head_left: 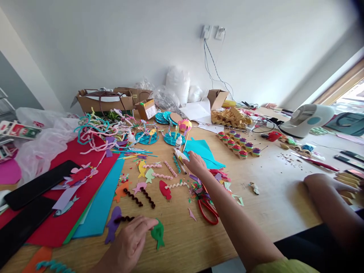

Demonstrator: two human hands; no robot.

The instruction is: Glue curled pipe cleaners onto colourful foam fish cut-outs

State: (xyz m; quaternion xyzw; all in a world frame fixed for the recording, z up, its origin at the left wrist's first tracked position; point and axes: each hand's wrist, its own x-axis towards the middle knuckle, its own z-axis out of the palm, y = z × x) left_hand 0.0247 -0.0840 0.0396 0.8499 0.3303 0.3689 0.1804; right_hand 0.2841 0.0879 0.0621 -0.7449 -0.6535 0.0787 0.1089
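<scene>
My left hand (131, 239) is low over the table, its index finger and thumb closed on the edge of a green paper fish (157, 234). Beside it lies a purple paper fish (113, 224) with a dark twisted pipe cleaner (126, 219). Stretched forward, my right hand (195, 163) has its fingertips closed at a white tube-shaped thing (180, 154), partly hidden by the fingers. Just behind that stands a small white glue bottle (178, 142). Between my hands are a red paper fish (165, 190), a pink paper fish (140, 187) and curled pipe cleaners (170, 169).
Red-handled scissors (209, 210) lie under my right forearm among paper scraps. Coloured sheets (98, 212) and dark phones (42, 182) are on the left. Painted egg-carton cups (237, 144) and a white fan (308, 119) stand right. Another person's arm (327, 185) rests at the right edge.
</scene>
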